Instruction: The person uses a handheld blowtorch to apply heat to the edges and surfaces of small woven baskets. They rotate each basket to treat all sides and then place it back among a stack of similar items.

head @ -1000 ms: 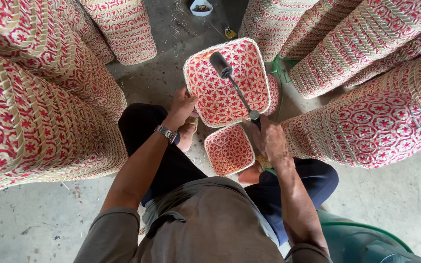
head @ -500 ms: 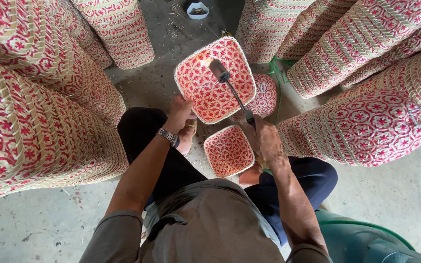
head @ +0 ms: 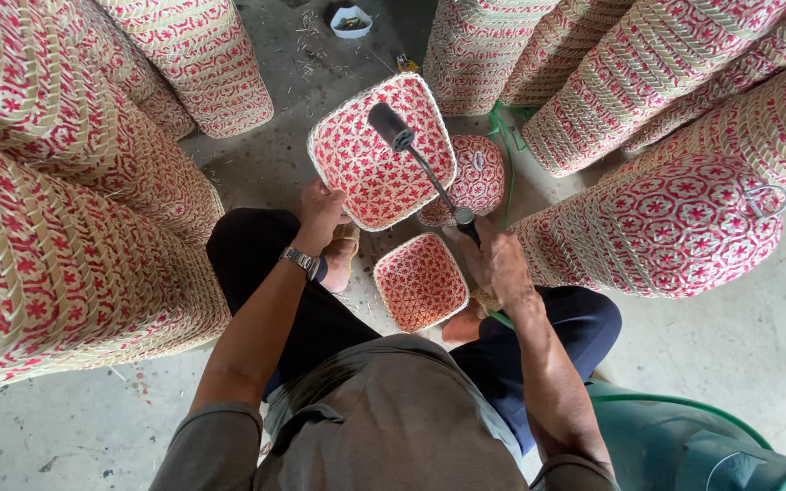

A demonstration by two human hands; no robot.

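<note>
In the middle of the frame the left hand (head: 323,211) holds the edge of a square red woven basket (head: 377,155), tipped up to show its inside. The right hand (head: 495,264) has a tight grip on a long black tool (head: 420,164) whose round head sits over that basket. A smaller basket (head: 420,282) lies below it. Tall basket stacks (head: 65,209) fill both sides.

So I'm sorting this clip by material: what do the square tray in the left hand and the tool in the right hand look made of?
The square tray looks like woven plant strips, perhaps bamboo or palm, dyed red and left natural tan: a matte plaited pattern and bound rim show. The tool looks like metal, with a thin shiny rod and a dark cylindrical head; its grip is hidden in the right hand. The left hand holds the tray's edge.
</note>
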